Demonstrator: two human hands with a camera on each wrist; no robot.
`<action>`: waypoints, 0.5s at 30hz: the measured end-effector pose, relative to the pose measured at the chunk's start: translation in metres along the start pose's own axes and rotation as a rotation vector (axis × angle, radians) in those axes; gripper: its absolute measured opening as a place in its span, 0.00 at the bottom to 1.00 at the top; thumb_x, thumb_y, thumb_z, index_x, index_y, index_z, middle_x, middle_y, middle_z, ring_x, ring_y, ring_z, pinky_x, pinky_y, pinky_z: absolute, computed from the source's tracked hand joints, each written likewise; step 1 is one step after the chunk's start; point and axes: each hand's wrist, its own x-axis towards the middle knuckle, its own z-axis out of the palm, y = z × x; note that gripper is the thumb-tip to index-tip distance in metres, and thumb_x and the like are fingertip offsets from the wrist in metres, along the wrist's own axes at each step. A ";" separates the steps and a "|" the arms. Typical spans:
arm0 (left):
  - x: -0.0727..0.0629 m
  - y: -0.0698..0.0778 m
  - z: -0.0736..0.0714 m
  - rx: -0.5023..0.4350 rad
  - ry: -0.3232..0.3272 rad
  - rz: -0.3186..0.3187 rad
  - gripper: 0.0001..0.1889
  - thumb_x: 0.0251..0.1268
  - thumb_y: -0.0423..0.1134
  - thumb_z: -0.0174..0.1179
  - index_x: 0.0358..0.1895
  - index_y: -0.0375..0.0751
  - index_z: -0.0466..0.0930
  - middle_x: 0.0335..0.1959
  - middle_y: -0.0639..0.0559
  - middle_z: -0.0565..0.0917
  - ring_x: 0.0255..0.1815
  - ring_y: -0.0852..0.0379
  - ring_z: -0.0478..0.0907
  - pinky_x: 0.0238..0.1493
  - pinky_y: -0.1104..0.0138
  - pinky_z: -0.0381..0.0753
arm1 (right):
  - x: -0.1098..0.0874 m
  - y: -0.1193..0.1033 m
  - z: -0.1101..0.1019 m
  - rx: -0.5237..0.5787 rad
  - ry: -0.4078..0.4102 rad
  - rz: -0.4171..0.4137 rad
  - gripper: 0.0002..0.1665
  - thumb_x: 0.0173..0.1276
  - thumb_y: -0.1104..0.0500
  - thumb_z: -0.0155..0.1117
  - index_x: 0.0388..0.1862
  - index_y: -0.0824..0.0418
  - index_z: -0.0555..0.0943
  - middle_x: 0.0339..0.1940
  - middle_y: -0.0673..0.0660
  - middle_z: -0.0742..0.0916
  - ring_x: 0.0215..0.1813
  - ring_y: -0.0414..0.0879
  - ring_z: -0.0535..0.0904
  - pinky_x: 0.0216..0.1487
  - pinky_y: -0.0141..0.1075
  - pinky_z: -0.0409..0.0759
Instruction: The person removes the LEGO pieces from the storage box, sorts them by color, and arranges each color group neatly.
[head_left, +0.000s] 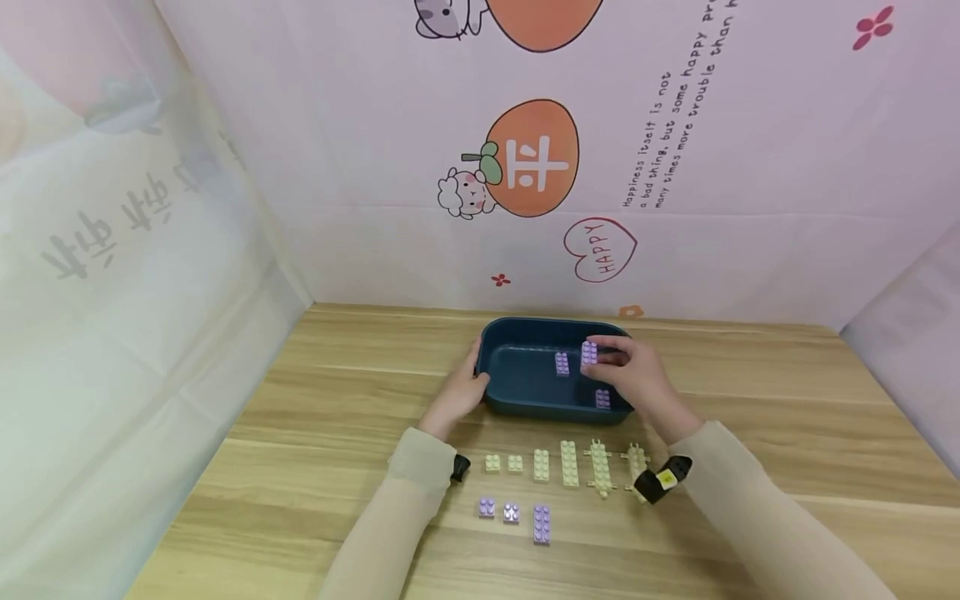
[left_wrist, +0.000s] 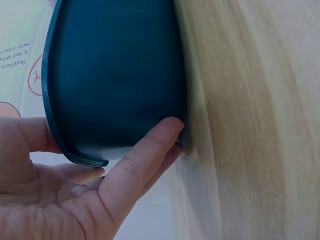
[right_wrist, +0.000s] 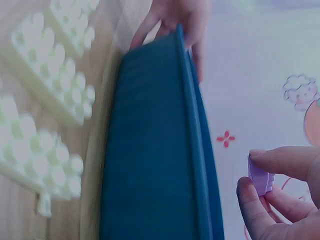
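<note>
A dark teal plastic bin stands on the table. My left hand grips its left end, the thumb against the outer wall in the left wrist view and the fingers around the end. Over the right part of the bin, my right hand pinches a purple toy brick between thumb and fingers. The same purple brick shows above the bin's rim in the right wrist view. Two purple bricks lie in the bin: one near the middle, another by the front right.
In front of the bin runs a row of several pale yellow bricks, with wheel-less chassis-like pieces at its right end, one partly behind my right wrist. Nearer lie a purple eight-stud brick and two smaller purple bricks. A printed cloth hangs behind.
</note>
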 end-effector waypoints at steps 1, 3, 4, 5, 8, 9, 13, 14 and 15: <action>-0.001 0.000 0.000 0.005 0.000 0.005 0.35 0.73 0.34 0.41 0.79 0.53 0.39 0.78 0.43 0.52 0.37 0.47 0.77 0.32 0.65 0.77 | -0.004 -0.001 0.000 0.013 -0.011 -0.002 0.34 0.64 0.54 0.69 0.68 0.58 0.72 0.57 0.64 0.81 0.49 0.42 0.78 0.46 0.32 0.80; -0.002 0.000 0.000 0.010 -0.003 0.011 0.35 0.73 0.34 0.41 0.79 0.54 0.39 0.78 0.43 0.51 0.39 0.47 0.77 0.33 0.66 0.77 | -0.011 -0.004 0.000 0.030 -0.028 0.000 0.35 0.64 0.53 0.69 0.68 0.58 0.72 0.58 0.64 0.80 0.50 0.40 0.77 0.48 0.35 0.81; -0.002 0.000 0.000 0.019 -0.004 0.015 0.35 0.72 0.33 0.41 0.79 0.52 0.39 0.78 0.42 0.51 0.41 0.48 0.76 0.32 0.66 0.77 | -0.015 -0.005 0.000 0.044 -0.036 -0.001 0.35 0.64 0.52 0.69 0.69 0.57 0.72 0.58 0.64 0.80 0.50 0.40 0.77 0.49 0.35 0.81; -0.003 0.000 0.000 0.021 -0.003 0.015 0.35 0.72 0.34 0.40 0.79 0.52 0.39 0.78 0.42 0.51 0.42 0.48 0.76 0.33 0.67 0.77 | -0.019 -0.006 0.000 0.051 -0.042 0.001 0.35 0.63 0.51 0.69 0.68 0.57 0.72 0.58 0.63 0.80 0.50 0.40 0.76 0.49 0.35 0.81; -0.004 0.001 -0.001 0.020 -0.004 0.013 0.35 0.73 0.35 0.40 0.79 0.53 0.39 0.78 0.42 0.51 0.46 0.48 0.76 0.34 0.66 0.78 | -0.029 -0.010 0.001 0.095 -0.062 0.010 0.35 0.63 0.52 0.69 0.68 0.58 0.71 0.59 0.64 0.80 0.50 0.40 0.76 0.48 0.34 0.81; -0.004 0.001 -0.001 0.020 -0.004 0.010 0.35 0.73 0.35 0.40 0.79 0.54 0.39 0.78 0.42 0.51 0.46 0.46 0.77 0.34 0.66 0.78 | -0.033 -0.010 0.001 0.110 -0.069 0.018 0.35 0.63 0.52 0.69 0.68 0.58 0.71 0.58 0.64 0.79 0.50 0.40 0.76 0.48 0.33 0.81; -0.003 0.001 0.000 0.008 -0.004 -0.005 0.35 0.74 0.37 0.40 0.79 0.56 0.38 0.78 0.46 0.51 0.53 0.43 0.75 0.37 0.65 0.78 | -0.044 -0.009 0.003 0.124 -0.080 0.016 0.35 0.63 0.54 0.69 0.67 0.60 0.71 0.57 0.64 0.79 0.48 0.38 0.76 0.45 0.26 0.79; -0.003 0.001 0.000 0.005 -0.004 -0.006 0.35 0.74 0.37 0.40 0.79 0.57 0.38 0.79 0.46 0.51 0.55 0.43 0.74 0.37 0.64 0.78 | -0.047 -0.007 0.003 0.122 -0.078 0.013 0.34 0.63 0.55 0.70 0.67 0.61 0.72 0.57 0.64 0.79 0.48 0.38 0.76 0.45 0.25 0.79; -0.003 0.000 0.000 0.002 -0.004 -0.005 0.35 0.74 0.37 0.41 0.79 0.56 0.39 0.79 0.46 0.51 0.57 0.43 0.73 0.38 0.64 0.78 | -0.049 -0.006 0.004 0.122 -0.077 0.009 0.34 0.63 0.55 0.70 0.67 0.61 0.72 0.56 0.64 0.79 0.47 0.37 0.77 0.44 0.25 0.79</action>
